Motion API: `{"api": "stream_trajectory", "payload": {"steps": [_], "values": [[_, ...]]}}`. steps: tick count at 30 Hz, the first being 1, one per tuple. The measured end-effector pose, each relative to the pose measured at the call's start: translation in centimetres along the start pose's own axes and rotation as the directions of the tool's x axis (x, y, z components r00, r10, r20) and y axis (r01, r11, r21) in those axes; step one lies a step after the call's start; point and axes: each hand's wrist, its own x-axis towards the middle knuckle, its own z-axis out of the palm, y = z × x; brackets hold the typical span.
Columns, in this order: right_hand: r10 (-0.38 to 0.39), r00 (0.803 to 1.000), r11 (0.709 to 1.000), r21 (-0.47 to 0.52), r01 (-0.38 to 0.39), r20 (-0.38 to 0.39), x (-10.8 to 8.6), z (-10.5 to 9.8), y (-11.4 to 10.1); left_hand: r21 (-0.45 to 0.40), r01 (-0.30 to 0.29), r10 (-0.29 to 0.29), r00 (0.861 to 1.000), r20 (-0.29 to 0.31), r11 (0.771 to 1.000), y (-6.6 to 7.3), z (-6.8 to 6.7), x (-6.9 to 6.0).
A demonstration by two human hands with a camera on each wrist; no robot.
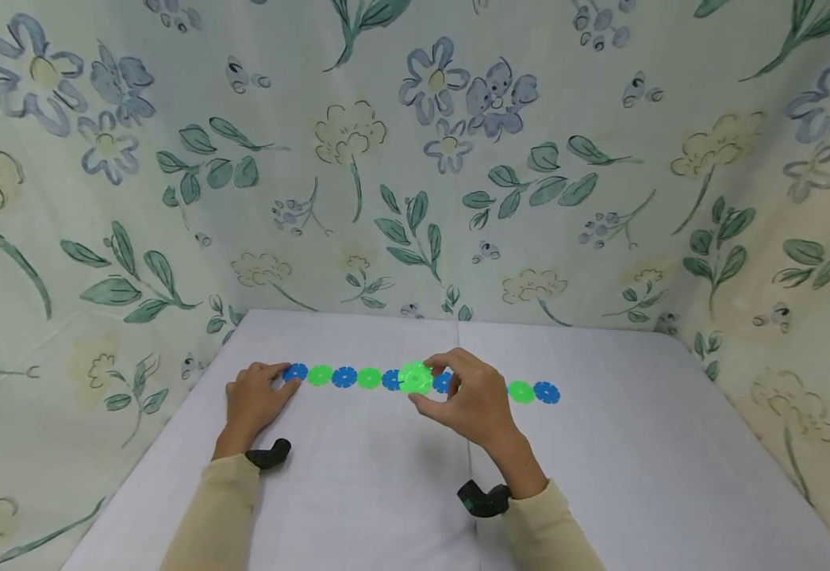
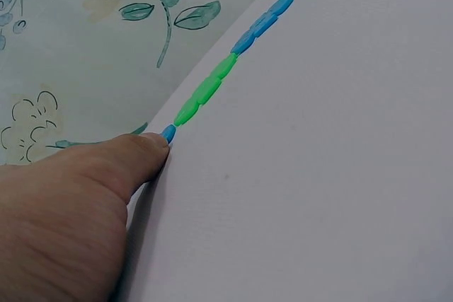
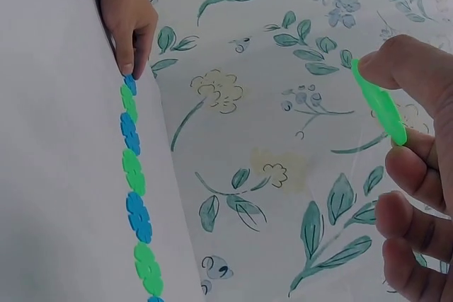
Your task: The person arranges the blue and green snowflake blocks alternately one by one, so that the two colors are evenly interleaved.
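Observation:
My left hand (image 1: 252,400) pinches the blue notched disc (image 1: 297,372) at the left end of a row, thumb on the near side and fingers on the far side. In the left wrist view its thumb (image 2: 138,153) touches that disc's edge. Between thumb and fingertip, my right hand (image 1: 482,396) holds a green notched disc (image 1: 416,379) raised above the row. The right wrist view shows this green disc (image 3: 381,104) nearly edge-on, the other fingers curled below it. Blue and green discs (image 1: 345,377) alternate along the row, edge to edge; the right hand hides part of it.
A white cloth (image 1: 358,484) with a crease covers the table. Floral curtains (image 1: 386,182) rise behind it and at both sides. Beyond the right hand, a green disc (image 1: 520,392) and a blue disc (image 1: 547,392) form the row's right end. Each wrist wears a black device (image 1: 485,500).

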Motion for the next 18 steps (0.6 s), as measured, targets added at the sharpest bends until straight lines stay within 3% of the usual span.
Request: {"api": "stream_trajectory", "payload": {"steps": [8, 18], "values": [[0.061, 0.992, 0.996, -0.052, -0.066, -0.107, 0.2, -2.2, 2.7, 0.004, -0.006, 0.006, 1.000, 0.001, 1.000, 0.1, 0.0, 0.0], [0.140, 0.954, 0.983, -0.078, -0.166, -0.264, -0.1, -6.1, 6.7, 0.007, -0.009, 0.009, 1.000, 0.004, 1.000, -0.3, 0.3, 0.1]]}}
